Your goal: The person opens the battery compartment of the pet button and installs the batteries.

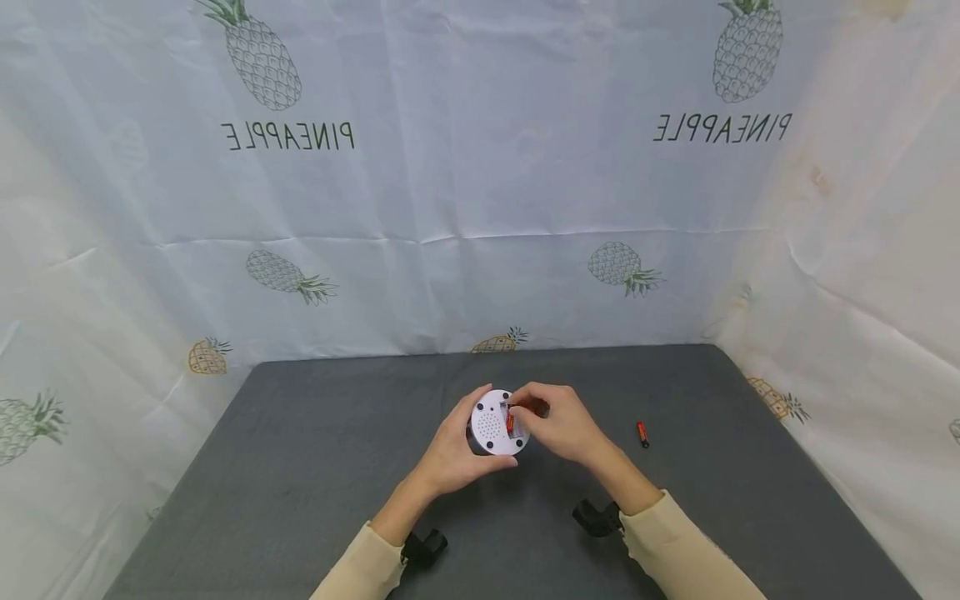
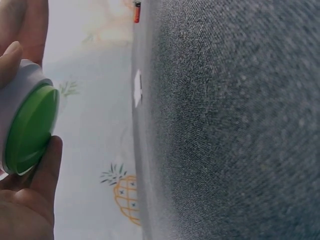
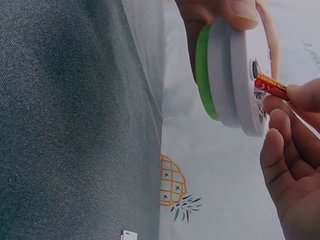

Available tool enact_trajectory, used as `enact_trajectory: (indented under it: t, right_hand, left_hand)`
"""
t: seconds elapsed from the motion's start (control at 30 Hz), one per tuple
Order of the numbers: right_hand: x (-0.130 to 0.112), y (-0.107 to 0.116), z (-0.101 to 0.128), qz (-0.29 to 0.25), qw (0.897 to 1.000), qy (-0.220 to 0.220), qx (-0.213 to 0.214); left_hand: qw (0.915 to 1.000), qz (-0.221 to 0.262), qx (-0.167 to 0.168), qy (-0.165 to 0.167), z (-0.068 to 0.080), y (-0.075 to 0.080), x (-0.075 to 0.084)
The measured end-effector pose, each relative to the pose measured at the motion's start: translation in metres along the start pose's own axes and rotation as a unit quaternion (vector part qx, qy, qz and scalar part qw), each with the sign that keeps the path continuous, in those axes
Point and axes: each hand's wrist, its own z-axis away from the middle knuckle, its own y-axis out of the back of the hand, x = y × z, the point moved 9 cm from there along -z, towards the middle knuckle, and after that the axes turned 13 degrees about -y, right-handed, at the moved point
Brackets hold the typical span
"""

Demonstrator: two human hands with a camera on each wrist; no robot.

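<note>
My left hand [image 1: 452, 454] grips a round white device [image 1: 491, 425] by its rim, tilted so its underside faces up, with small speaker holes, dark feet and a battery compartment. In the left wrist view its other face is a green button [image 2: 34, 127]. My right hand [image 1: 558, 425] is at the compartment. In the right wrist view the thumb and a finger pinch a red battery [image 3: 271, 87], its far end at the compartment opening. How far it sits inside is hidden.
Another red battery [image 1: 642, 434] lies on the dark grey table [image 1: 315, 483], right of my right hand. A small white piece [image 3: 129, 235] lies on the table in the right wrist view. White curtain [image 1: 480, 183] with pineapple prints stands behind and at both sides.
</note>
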Motion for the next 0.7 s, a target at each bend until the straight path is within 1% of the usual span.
enact_trajectory:
  t: [0.23, 0.47, 0.53, 0.63, 0.7]
  right_hand:
    - [0.005, 0.003, -0.003, -0.013, 1.000, -0.017, 0.017]
    - [0.015, 0.001, -0.005, -0.050, 0.998, -0.033, 0.028]
    - [0.018, 0.000, -0.005, -0.060, 0.997, -0.039, 0.033]
    - [0.025, -0.001, -0.006, -0.077, 0.994, -0.063, 0.034]
    - [0.032, -0.002, -0.008, -0.096, 0.990, -0.096, 0.027]
  left_hand:
    - [0.9999, -0.005, -0.002, -0.012, -0.001, 0.000, 0.004]
    - [0.9997, -0.005, -0.005, -0.025, -0.001, -0.003, 0.009]
    - [0.9997, -0.006, -0.006, -0.024, -0.001, -0.003, 0.009]
    - [0.9997, -0.004, -0.002, -0.023, -0.001, -0.003, 0.008]
    - [0.9997, -0.003, 0.001, -0.023, -0.001, -0.003, 0.008]
